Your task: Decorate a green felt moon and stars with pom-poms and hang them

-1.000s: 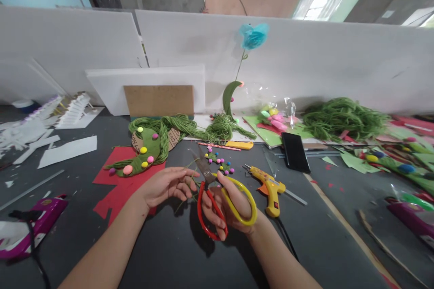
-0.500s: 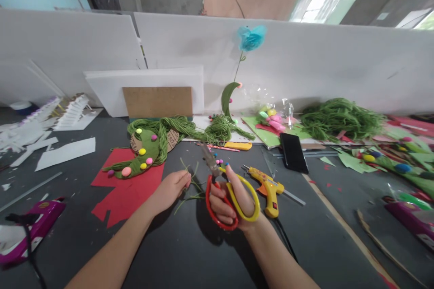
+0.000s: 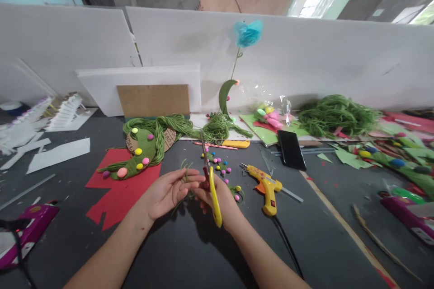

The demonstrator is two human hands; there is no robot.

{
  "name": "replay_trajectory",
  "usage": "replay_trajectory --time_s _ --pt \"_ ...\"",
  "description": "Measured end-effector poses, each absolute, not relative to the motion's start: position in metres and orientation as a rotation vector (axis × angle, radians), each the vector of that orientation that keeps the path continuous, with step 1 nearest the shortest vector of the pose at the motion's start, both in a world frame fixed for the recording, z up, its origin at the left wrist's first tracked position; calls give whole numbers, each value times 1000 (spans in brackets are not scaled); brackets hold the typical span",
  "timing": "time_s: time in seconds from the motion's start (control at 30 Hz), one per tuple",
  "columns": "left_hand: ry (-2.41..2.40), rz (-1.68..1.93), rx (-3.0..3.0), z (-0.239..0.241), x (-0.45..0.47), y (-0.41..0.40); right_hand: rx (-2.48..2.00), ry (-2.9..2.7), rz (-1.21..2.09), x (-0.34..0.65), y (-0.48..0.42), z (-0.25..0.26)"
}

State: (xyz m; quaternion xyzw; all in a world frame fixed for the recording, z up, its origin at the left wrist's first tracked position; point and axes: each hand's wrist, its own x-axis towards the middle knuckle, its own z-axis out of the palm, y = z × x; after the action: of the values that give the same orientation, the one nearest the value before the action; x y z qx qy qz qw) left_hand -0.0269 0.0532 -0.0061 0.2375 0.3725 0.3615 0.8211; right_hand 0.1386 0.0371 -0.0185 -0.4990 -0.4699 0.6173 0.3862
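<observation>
My left hand (image 3: 169,192) is cupped, its fingers holding short green yarn strands (image 3: 186,171) above the dark table. My right hand (image 3: 222,201) grips red-and-yellow scissors (image 3: 210,180), turned edge-on, their blades pointing up and away beside the strands. The two hands touch at the fingertips. A green felt shape with coloured pom-poms (image 3: 137,162) lies on red felt (image 3: 118,192) to the left.
A yellow glue gun (image 3: 264,183) and its cable lie right of my hands, a black phone (image 3: 290,149) beyond it. Small pom-poms (image 3: 220,165), green yarn piles (image 3: 335,115), a pink glue gun (image 3: 23,230) and white foam boards (image 3: 142,83) surround the work spot.
The scissors have turned from flat to edge-on and moved left to meet my left hand. The left hand has opened into a cup with the strands in it.
</observation>
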Motion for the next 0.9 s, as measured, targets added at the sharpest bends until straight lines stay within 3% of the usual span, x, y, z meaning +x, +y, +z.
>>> replay_trajectory --time_s 0.27,0.5,0.6,0.73,0.9 --pt "1265 750 1108 -9 -51 63 -1112 -983 1545 153 44 -10" --pt "1543 1060 1230 -7 -59 70 -1081 -958 1625 151 42 -16" --pt "1457 1010 1302 -2 -43 59 -1020 -924 1682 152 42 -17" --pt "1086 675 1303 -5 -13 43 -1006 -938 1683 154 42 -18" --pt "1075 744 1152 -13 -5 42 -1045 -964 1640 155 42 -18"
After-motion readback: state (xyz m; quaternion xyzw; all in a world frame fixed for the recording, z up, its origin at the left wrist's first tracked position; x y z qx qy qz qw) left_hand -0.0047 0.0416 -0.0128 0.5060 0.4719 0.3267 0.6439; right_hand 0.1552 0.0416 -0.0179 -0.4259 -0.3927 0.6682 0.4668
